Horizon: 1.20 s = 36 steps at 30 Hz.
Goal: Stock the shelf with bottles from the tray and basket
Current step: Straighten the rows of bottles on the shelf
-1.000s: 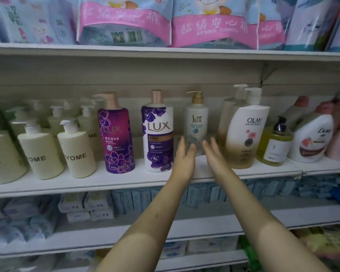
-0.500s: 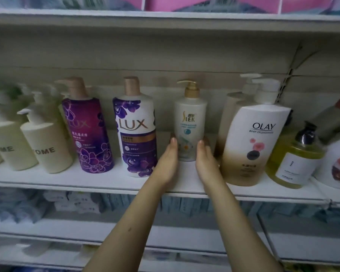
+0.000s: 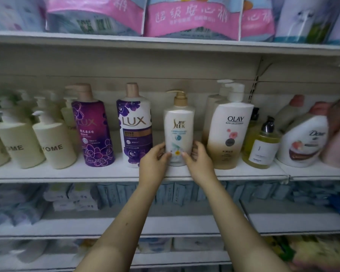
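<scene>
Fingers point(image 3: 166, 156) of the left hand point(image 3: 154, 163) and the right hand point(image 3: 200, 163) curl round the lower sides of the one SLEK bottle point(image 3: 178, 128), grasping it as it stands upright on the shelf point(image 3: 67, 173). Just left stand two more: the white LUX bottle point(image 3: 135, 126), then the purple LUX bottle point(image 3: 92, 132). Just right is the front Olay bottle point(image 3: 230, 134) with a second behind it. Farther left two cream pump bottles point(image 3: 53, 148) front a blurred row; farther right one yellow bottle point(image 3: 261, 148) and one Dove bottle point(image 3: 304, 142)
</scene>
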Each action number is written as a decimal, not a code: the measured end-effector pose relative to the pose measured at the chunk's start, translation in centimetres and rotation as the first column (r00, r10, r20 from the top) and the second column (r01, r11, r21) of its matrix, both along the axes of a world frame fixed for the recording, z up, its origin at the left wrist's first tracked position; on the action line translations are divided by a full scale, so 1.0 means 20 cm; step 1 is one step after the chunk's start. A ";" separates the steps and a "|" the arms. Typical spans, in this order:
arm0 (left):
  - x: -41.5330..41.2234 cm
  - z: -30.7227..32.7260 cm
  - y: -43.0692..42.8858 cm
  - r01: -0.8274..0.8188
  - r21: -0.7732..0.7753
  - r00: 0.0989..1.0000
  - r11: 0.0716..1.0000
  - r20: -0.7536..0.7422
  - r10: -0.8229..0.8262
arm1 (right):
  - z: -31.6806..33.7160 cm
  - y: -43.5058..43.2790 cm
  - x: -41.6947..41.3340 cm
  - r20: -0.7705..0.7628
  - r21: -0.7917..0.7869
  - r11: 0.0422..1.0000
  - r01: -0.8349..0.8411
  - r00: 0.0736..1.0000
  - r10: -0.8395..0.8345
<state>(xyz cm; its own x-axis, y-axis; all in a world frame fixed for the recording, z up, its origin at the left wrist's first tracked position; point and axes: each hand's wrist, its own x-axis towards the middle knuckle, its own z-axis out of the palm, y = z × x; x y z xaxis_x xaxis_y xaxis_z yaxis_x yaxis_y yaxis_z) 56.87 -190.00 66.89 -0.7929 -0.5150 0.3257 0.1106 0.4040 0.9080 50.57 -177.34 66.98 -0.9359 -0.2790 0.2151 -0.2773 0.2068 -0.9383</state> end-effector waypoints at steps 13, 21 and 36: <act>0.10 0.00 -0.03 0.070 0.087 0.995 0.994 0.060 -0.075 | 0.06 0.04 0.15 0.104 -0.051 0.998 -0.032 0.994 0.037; 0.05 -0.01 0.00 -0.076 -0.054 0.992 0.996 0.094 0.081 | 0.01 -0.03 0.08 0.071 0.073 0.997 0.037 0.997 -0.042; 0.04 0.00 0.03 -0.183 -0.114 0.964 0.976 0.172 0.201 | 0.08 -0.01 0.09 0.204 0.012 0.998 -0.062 0.977 0.058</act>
<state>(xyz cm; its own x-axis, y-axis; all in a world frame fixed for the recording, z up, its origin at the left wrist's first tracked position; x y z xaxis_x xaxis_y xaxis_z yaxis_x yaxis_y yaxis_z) 57.65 -189.40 66.80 -0.7324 -0.6367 0.2414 -0.1404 0.4881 0.8614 52.46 -177.45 68.50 -0.9411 -0.3378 0.0158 -0.0930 0.2136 -0.9725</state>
